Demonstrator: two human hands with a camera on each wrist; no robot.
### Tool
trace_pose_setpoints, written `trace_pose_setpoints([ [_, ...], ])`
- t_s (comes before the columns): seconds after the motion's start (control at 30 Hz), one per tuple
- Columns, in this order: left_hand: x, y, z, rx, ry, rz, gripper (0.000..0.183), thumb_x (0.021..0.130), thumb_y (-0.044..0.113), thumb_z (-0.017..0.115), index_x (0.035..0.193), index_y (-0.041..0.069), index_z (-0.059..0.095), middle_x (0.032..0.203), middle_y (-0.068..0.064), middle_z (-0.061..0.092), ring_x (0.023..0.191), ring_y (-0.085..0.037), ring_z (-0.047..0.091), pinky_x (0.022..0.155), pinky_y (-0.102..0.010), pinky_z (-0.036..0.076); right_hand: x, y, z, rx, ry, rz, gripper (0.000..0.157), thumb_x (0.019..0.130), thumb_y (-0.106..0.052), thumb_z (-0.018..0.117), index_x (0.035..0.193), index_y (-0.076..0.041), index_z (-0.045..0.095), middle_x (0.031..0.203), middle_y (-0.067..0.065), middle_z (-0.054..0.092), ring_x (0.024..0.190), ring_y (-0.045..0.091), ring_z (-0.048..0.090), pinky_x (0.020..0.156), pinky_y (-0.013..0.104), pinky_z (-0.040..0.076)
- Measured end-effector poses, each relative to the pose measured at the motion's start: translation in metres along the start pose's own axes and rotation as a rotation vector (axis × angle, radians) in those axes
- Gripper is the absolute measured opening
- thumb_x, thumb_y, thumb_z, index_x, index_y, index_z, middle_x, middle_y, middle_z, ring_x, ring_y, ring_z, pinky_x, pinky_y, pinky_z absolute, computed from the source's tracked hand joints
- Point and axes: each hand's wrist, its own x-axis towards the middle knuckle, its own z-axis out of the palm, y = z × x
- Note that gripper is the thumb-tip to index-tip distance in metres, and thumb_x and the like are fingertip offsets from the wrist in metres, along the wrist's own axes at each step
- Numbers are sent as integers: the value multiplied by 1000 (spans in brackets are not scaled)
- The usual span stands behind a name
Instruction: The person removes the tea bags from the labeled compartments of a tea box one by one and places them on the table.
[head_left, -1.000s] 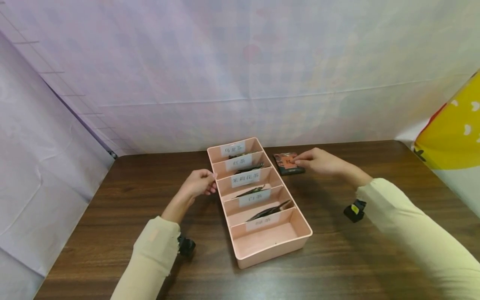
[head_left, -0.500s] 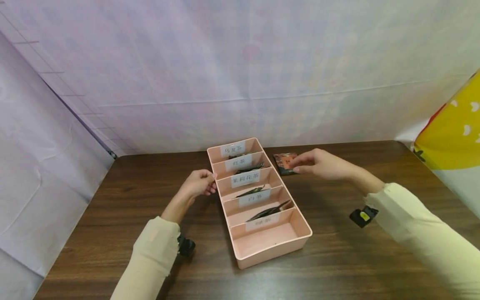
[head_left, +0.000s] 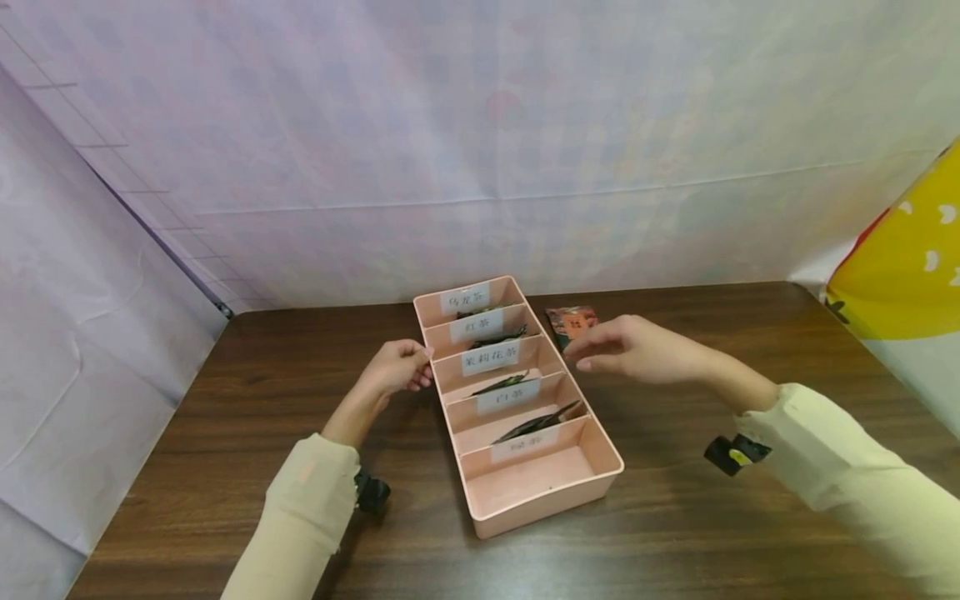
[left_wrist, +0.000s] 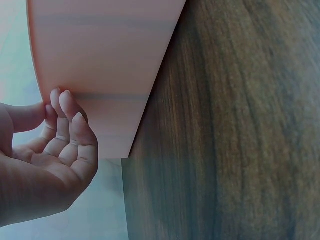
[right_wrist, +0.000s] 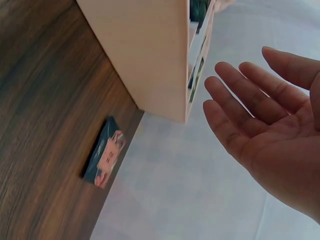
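Note:
A long pink divided box (head_left: pixel 540 506) stands on the table, its compartments marked with white paper labels in Chinese characters. My left hand (head_left: pixel 396 367) pinches its left rim between thumb and fingertips, as the left wrist view shows. Dark sachets (head_left: pixel 534 425) lean in several compartments; the nearest compartment shows none. Right of the box's far end lies a black and orange sachet (head_left: pixel 577 319), partly covered by my right hand in the head view. My right hand (head_left: pixel 645 352) hovers nearby with relaxed fingers, holding nothing. In the right wrist view that sachet (right_wrist: pixel 107 157) lies apart from the hand.
The dark wooden table (head_left: pixel 247 467) reaches back to a pale patterned cloth (head_left: pixel 480 150). A yellow printed cloth (head_left: pixel 900 250) hangs at the right edge. Black cameras (head_left: pixel 738 454) sit at both wrists.
My right hand has come off the sachet, drawn back towards the near side, and uncovered more of its orange label. The left hand and the box stay in place.

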Motion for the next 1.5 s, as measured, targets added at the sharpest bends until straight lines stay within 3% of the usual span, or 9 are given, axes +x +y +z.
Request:
trace_pose_setpoints([
  [0.5,1,0,0,-4,-2,-3,17,95,11,48,85,-2,52,64,-3,53,53,-9,52,53,-23,45,-2,-13,24,67,-94,-146,18,89,-7,59,105,-7,66,99,-2,66,94,16,61,81,35,48],
  [0.77,1,0,-1,-1,-1,-1,17,95,11,48,84,-2,52,63,-3,53,53,-9,52,52,-22,45,-4,-16,35,45,-111,-180,17,88,-7,59,103,-4,66,107,9,64,97,17,60,82,36,47],
  [0.97,0,0,-1,-5,-4,3,17,95,11,48,84,-2,52,63,-2,53,53,-9,52,52,-22,45,-5,-16,39,42,-112,-235,16,88,-10,59,102,-5,66,107,9,63,100,18,59,81,34,47],
  [1.27,0,0,-1,-4,-4,6,17,95,11,48,84,-2,52,64,-3,53,53,-9,52,51,-21,44,-5,-17,40,10,-140,-164,18,89,-10,59,104,-4,67,110,8,63,104,23,57,84,36,46],
  [1.5,0,0,0,1,-3,5,18,95,11,48,84,-2,52,65,-3,53,53,-9,52,52,-22,44,-4,-17,40,9,-130,-171,18,88,-5,57,103,-1,67,109,10,63,103,24,58,83,34,47],
])
